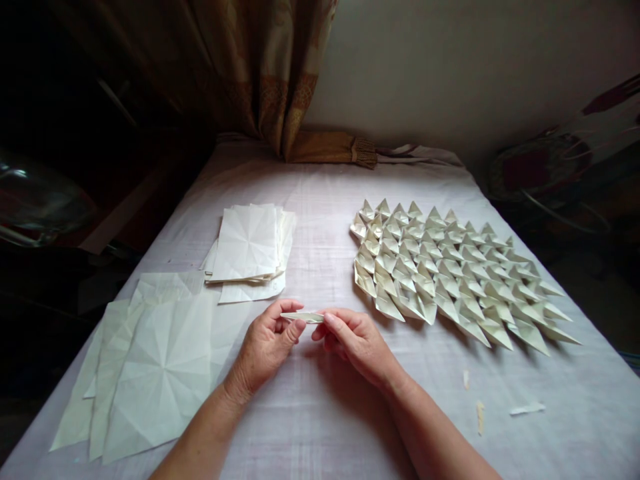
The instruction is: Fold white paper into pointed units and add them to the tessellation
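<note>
Between my two hands is a small folded paper boat [309,317], seen nearly edge-on above the middle of the table. My left hand [270,343] pinches its left end with thumb and fingers. At the other end my right hand [353,340] grips it, thumb on top. To the right stand rows of finished paper boats [440,267], pointed ends up, set close together. Left of my hands lie large creased paper sheets [163,373], overlapping. Behind these sits a stack of smaller creased sheets [247,243], the top one showing fold lines that radiate from its centre.
A pale cloth covers the table [320,193]. Small paper scraps [527,409] lie at the right front. A gold-brown curtain [280,80] hangs at the back, its lower end resting on the table. A dark chair-like object [545,163] is beyond the right edge.
</note>
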Demonstrator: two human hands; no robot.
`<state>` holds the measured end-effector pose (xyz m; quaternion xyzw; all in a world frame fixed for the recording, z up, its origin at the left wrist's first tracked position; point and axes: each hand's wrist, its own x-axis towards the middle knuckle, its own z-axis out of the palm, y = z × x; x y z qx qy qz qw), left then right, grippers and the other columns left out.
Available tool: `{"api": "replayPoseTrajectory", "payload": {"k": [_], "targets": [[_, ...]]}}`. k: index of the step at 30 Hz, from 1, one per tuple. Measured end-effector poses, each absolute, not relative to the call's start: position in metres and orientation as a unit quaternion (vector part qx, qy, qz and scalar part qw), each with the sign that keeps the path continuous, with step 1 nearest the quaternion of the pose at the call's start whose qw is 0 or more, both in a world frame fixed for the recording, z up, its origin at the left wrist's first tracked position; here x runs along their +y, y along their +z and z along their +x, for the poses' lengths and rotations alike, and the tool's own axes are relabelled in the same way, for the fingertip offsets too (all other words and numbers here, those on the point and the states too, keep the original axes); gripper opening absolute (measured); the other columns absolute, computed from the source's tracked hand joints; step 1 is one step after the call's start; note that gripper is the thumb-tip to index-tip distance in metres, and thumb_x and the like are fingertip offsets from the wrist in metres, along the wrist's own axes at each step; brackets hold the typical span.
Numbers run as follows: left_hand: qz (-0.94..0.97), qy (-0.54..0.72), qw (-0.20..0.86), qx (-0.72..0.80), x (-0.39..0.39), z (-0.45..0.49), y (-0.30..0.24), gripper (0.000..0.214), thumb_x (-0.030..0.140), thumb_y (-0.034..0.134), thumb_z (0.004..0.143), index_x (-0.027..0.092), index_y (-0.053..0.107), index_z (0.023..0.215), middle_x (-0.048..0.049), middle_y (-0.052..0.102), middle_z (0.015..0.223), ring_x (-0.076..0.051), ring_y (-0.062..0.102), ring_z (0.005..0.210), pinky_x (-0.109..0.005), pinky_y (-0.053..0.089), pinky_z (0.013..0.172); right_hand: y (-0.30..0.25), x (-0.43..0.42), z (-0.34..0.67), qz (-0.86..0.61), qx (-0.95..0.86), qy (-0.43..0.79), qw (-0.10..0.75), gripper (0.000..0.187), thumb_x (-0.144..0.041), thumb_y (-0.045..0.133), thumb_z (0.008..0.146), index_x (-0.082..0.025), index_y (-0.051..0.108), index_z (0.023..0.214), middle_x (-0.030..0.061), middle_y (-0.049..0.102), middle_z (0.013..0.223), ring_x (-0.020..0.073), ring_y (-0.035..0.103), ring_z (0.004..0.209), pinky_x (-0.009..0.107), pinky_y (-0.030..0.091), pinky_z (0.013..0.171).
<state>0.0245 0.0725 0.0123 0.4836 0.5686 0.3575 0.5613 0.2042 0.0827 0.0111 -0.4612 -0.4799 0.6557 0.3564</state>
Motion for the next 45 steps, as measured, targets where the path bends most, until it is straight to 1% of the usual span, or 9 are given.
{"api": "replayPoseTrajectory", "payload": {"k": [4, 8, 14, 19, 27, 31, 37, 41, 45], "targets": [[0.514, 0.353, 0.539, 0.566, 0.072, 0.025, 0.011, 0.037, 0.050, 0.057, 0.087, 0.017, 0.060, 0.102, 0.0061, 0.054, 0.058, -0.007, 0.042, 0.041, -0.019, 0.037, 0.042, 0.011, 0.081, 0.201, -0.464, -0.496, 0.639, 0.359, 0.043, -0.056, 0.058, 0.086, -0.016, 0.074, 0.084, 0.0033, 0.067, 0.066, 0.0104, 0.053, 0.053, 0.021, 0.042, 0.050], [0.539, 0.354, 0.518, 0.562, 0.072, 0.026, 0.012, 0.027, 0.043, 0.055, 0.088, 0.017, 0.061, 0.094, 0.0063, 0.052, 0.057, -0.008, 0.044, 0.044, -0.019, 0.038, 0.046, 0.011, 0.078, 0.199, -0.487, -0.550, 0.583, 0.347, 0.032, -0.043, 0.056, 0.087, -0.017, 0.075, 0.088, 0.0001, 0.063, 0.060, 0.0104, 0.051, 0.051, 0.021, 0.041, 0.051], [0.607, 0.331, 0.446, 0.568, 0.071, 0.027, 0.010, 0.022, 0.034, 0.055, 0.084, 0.017, 0.065, 0.094, 0.0004, 0.065, 0.072, -0.012, 0.058, 0.060, -0.021, 0.045, 0.056, 0.013, 0.075, 0.203, -0.526, -0.678, 0.406, 0.313, 0.021, -0.031, 0.061, 0.084, -0.019, 0.078, 0.083, 0.0020, 0.069, 0.064, 0.0134, 0.059, 0.057, 0.023, 0.040, 0.056], [0.634, 0.319, 0.424, 0.562, 0.071, 0.027, 0.010, 0.022, 0.035, 0.055, 0.085, 0.018, 0.067, 0.092, -0.0018, 0.069, 0.077, -0.015, 0.062, 0.067, -0.023, 0.048, 0.062, 0.012, 0.076, 0.205, -0.512, -0.724, 0.344, 0.309, 0.028, -0.027, 0.054, 0.089, -0.019, 0.074, 0.072, 0.0032, 0.070, 0.065, 0.0129, 0.059, 0.059, 0.023, 0.039, 0.059], [0.633, 0.315, 0.440, 0.554, 0.073, 0.026, 0.011, 0.023, 0.036, 0.053, 0.087, 0.017, 0.066, 0.089, -0.0020, 0.068, 0.076, -0.015, 0.061, 0.067, -0.023, 0.048, 0.062, 0.014, 0.077, 0.206, -0.496, -0.732, 0.367, 0.288, 0.028, -0.033, 0.056, 0.090, -0.018, 0.074, 0.073, 0.0022, 0.068, 0.063, 0.0129, 0.059, 0.057, 0.023, 0.038, 0.056], [0.626, 0.311, 0.451, 0.555, 0.072, 0.025, 0.010, 0.021, 0.031, 0.050, 0.086, 0.018, 0.065, 0.093, -0.0009, 0.067, 0.075, -0.014, 0.060, 0.065, -0.022, 0.047, 0.061, 0.010, 0.078, 0.206, -0.481, -0.727, 0.375, 0.315, 0.023, -0.027, 0.054, 0.091, -0.020, 0.076, 0.089, 0.0036, 0.074, 0.076, 0.0143, 0.066, 0.067, 0.023, 0.044, 0.064], [0.637, 0.286, 0.449, 0.558, 0.073, 0.028, 0.018, 0.023, 0.024, 0.046, 0.082, 0.018, 0.068, 0.089, 0.0002, 0.067, 0.072, -0.013, 0.058, 0.059, -0.021, 0.045, 0.058, 0.008, 0.078, 0.204, -0.489, -0.735, 0.333, 0.332, 0.017, -0.022, 0.057, 0.088, -0.019, 0.073, 0.084, 0.0038, 0.073, 0.076, 0.0138, 0.064, 0.067, 0.022, 0.043, 0.063], [0.660, 0.270, 0.408, 0.571, 0.072, 0.032, 0.021, 0.026, 0.026, 0.045, 0.085, 0.019, 0.070, 0.086, -0.0005, 0.069, 0.070, -0.015, 0.062, 0.063, -0.023, 0.046, 0.061, 0.002, 0.076, 0.201, -0.516, -0.755, 0.268, 0.303, 0.020, -0.021, 0.057, 0.088, -0.020, 0.068, 0.071, 0.0017, 0.068, 0.064, 0.0125, 0.058, 0.057, 0.023, 0.037, 0.058], [0.679, 0.262, 0.338, 0.596, 0.070, 0.035, 0.018, 0.028, 0.029, 0.044, 0.088, 0.020, 0.069, 0.079, -0.0015, 0.070, 0.070, -0.016, 0.063, 0.065, -0.024, 0.045, 0.063, -0.003, 0.075, 0.201, -0.536, -0.769, 0.212, 0.275, 0.020, -0.021, 0.059, 0.088, -0.019, 0.066, 0.069, 0.0026, 0.067, 0.063, 0.0137, 0.058, 0.058, 0.025, 0.035, 0.059]]}}
